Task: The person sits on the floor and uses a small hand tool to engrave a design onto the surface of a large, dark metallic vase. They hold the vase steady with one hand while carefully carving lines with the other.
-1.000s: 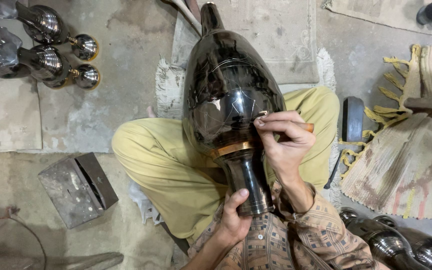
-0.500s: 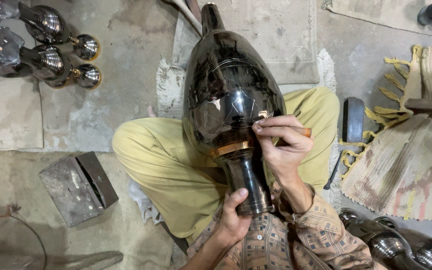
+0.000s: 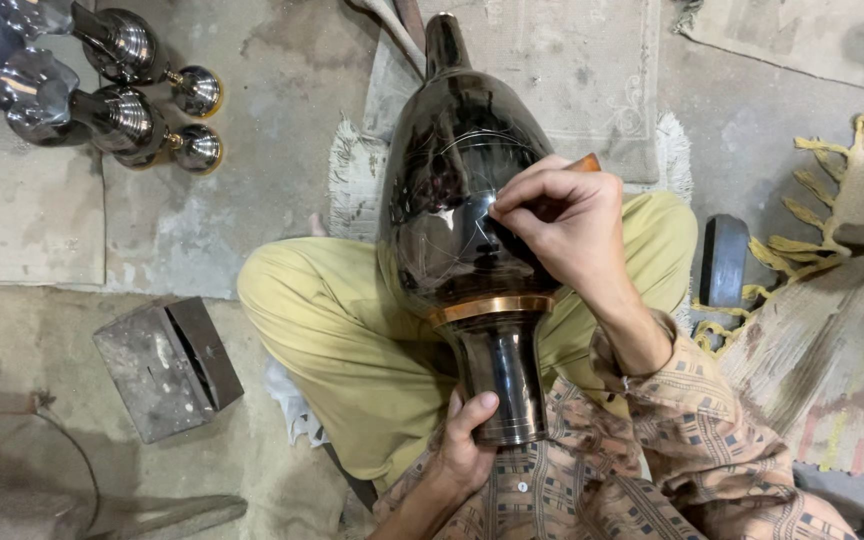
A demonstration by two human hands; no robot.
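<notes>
Right hand [image 3: 562,215] pinches a wooden-handled tool [image 3: 584,162] against the dark glossy vase [image 3: 457,210] (lying across the lap); left hand [image 3: 467,445] is curled around its base.

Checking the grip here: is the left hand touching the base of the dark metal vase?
Touching. The head view shows the left hand wrapped around the vase's cylindrical base, thumb pressed flat against it.

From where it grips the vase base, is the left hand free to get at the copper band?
Probably yes. The left hand holds the dark vase's base just below the copper band; nothing lies between. The right hand works higher up.
</notes>
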